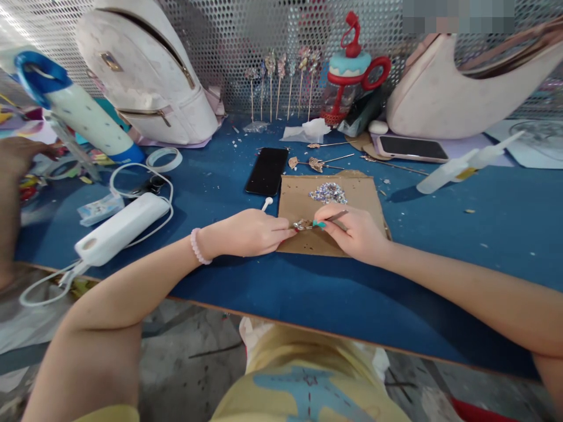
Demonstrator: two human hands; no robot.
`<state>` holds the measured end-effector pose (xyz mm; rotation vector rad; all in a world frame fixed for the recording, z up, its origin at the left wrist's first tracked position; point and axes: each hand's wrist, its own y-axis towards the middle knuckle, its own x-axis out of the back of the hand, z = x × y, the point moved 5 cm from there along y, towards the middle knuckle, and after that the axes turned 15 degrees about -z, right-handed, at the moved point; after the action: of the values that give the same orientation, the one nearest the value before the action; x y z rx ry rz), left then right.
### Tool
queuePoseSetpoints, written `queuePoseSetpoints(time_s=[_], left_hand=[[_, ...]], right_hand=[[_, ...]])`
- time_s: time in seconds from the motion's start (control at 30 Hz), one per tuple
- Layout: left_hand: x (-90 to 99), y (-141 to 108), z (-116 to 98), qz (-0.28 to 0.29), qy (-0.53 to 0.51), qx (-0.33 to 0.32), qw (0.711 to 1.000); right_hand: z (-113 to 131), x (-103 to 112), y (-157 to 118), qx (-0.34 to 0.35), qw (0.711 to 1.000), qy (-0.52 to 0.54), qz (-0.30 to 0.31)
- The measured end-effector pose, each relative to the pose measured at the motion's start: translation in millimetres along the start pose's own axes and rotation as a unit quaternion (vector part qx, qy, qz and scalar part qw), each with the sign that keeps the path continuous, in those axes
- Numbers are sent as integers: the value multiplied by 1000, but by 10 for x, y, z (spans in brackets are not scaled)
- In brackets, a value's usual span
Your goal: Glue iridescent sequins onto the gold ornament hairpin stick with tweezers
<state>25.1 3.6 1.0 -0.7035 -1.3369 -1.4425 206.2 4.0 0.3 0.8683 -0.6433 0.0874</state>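
My left hand is closed, pinching a small gold-coloured ornament with shiny stones on it at the left part of a cardboard sheet. My right hand is closed round slim metal tweezers, whose back end sticks out above the fingers. Their tips are close to the ornament, partly hidden by the fingertips. Just beyond the right hand, a heap of glittering rhinestones lies on the cardboard. A white round-ended stick shows behind my left hand.
Behind the cardboard lie a black phone and several gold ornaments on sticks. A glue bottle leans at right, near another phone. At left are a white power bank with cable, tape roll and another person's arm.
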Motion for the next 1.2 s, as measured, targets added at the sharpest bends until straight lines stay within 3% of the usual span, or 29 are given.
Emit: queuePoseSetpoints(time_s=[1.2], left_hand=[[-7, 6, -7, 2, 2, -1, 1000]], right_hand=[[31, -8, 8, 13, 1000, -2, 7]])
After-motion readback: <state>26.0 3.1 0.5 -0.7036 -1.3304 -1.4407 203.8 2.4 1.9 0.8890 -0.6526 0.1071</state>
